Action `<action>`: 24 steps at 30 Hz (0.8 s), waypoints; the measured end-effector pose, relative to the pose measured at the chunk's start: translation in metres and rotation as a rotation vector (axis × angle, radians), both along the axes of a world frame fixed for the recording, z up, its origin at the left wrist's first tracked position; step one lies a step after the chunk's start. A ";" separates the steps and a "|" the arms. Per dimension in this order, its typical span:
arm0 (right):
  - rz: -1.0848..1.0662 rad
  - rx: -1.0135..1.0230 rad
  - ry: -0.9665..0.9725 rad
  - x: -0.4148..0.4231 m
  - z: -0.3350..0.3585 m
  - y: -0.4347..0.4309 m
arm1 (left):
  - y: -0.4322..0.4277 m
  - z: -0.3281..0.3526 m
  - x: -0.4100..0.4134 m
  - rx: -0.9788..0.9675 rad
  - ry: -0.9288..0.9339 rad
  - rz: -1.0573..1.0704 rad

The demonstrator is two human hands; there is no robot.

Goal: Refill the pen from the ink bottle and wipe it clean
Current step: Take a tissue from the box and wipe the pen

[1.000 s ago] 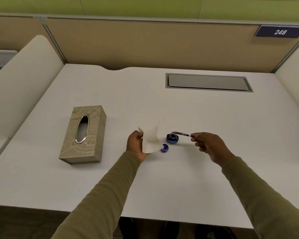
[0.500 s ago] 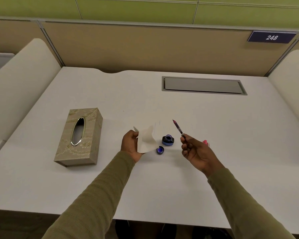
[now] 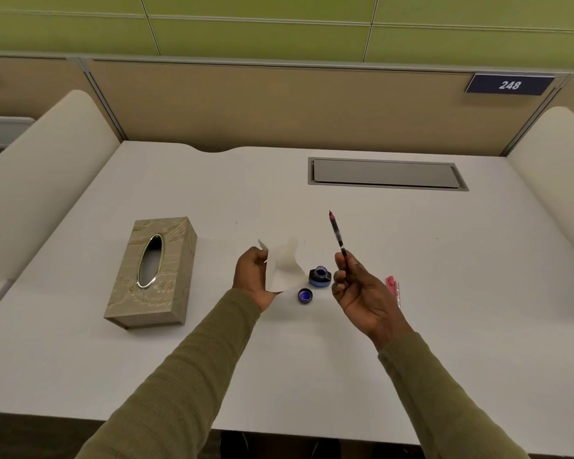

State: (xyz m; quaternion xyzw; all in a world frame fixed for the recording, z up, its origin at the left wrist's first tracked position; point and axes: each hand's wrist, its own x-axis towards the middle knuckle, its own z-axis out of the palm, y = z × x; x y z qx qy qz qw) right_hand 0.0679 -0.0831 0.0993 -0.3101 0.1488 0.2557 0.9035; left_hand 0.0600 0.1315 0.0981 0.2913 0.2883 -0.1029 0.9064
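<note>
My right hand [image 3: 362, 289] grips a thin dark pen [image 3: 336, 231] by its lower end, with the tip pointing up and away above the desk. A small open ink bottle [image 3: 320, 277] with blue ink stands on the white desk between my hands. Its round cap [image 3: 305, 295] lies just in front of it, inside up. My left hand [image 3: 253, 276] holds a white tissue [image 3: 284, 268] upright, left of the bottle. A pink pen part [image 3: 393, 288] lies on the desk behind my right hand, partly hidden.
A beige tissue box [image 3: 151, 271] with an oval slot lies at the left of the white desk [image 3: 478, 309]. A grey cable hatch [image 3: 386, 173] sits at the back right. Padded dividers flank the desk, and a tan partition closes the back.
My right hand lifted the pen out of the ink bottle and swung its tip upward. My left hand kept the tissue beside the bottle.
</note>
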 end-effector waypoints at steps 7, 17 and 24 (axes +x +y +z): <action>-0.069 0.070 0.031 -0.004 0.013 0.014 | -0.003 0.010 0.004 0.022 -0.045 -0.022; -0.048 0.149 -0.054 -0.007 0.033 0.022 | -0.003 0.029 0.011 0.082 -0.120 -0.091; -0.050 0.131 -0.057 -0.010 0.043 0.029 | -0.006 0.047 0.012 0.099 -0.132 -0.097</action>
